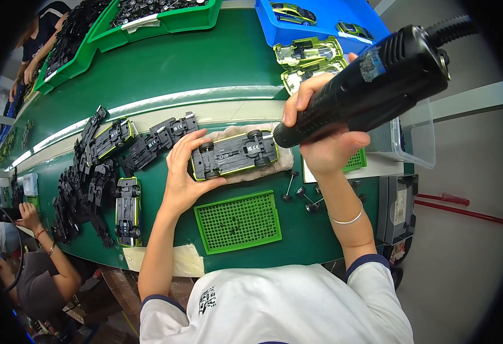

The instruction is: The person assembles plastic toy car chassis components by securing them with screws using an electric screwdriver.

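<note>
A toy car (234,153) lies upside down on a beige cloth pad (280,163), its dark chassis up and its yellow-green body showing at the edges. My left hand (184,175) rests on the car's left end and holds it steady. My right hand (320,135) grips a black powered screwdriver (372,86), whose tip sits at the car's right end. A ribbed hose leaves the tool's upper end.
A green perforated tray (238,221) lies in front of the car. Loose wheel axles (306,195) sit to its right. Several upturned cars and black chassis (99,172) pile at left. Blue bin (320,17) and green bins (165,20) stand behind. Another person's hand (28,215) shows at left.
</note>
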A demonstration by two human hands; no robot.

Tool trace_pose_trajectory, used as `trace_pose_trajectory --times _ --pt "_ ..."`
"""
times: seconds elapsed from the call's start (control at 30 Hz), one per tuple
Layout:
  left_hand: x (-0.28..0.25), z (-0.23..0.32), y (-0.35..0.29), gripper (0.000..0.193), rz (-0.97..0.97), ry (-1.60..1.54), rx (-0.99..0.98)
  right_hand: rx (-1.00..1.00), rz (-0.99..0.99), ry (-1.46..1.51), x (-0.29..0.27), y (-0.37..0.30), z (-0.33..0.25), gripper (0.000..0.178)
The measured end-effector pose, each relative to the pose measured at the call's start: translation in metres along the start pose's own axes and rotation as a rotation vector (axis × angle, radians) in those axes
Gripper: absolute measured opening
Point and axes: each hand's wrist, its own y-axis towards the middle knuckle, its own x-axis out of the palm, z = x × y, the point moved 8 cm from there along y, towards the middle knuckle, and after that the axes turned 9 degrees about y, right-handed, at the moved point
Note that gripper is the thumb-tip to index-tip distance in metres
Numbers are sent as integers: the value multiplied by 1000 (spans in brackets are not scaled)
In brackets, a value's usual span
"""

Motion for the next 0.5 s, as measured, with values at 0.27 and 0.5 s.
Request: trace_pose_trajectory --times 0.27,0.5 --pt "0 -1 5 71 -66 -27 34 -45 -3 -5 4 -1 4 77" --pt "2 -4 5 71 -75 -40 1 -19 -150 510 7 8 5 96"
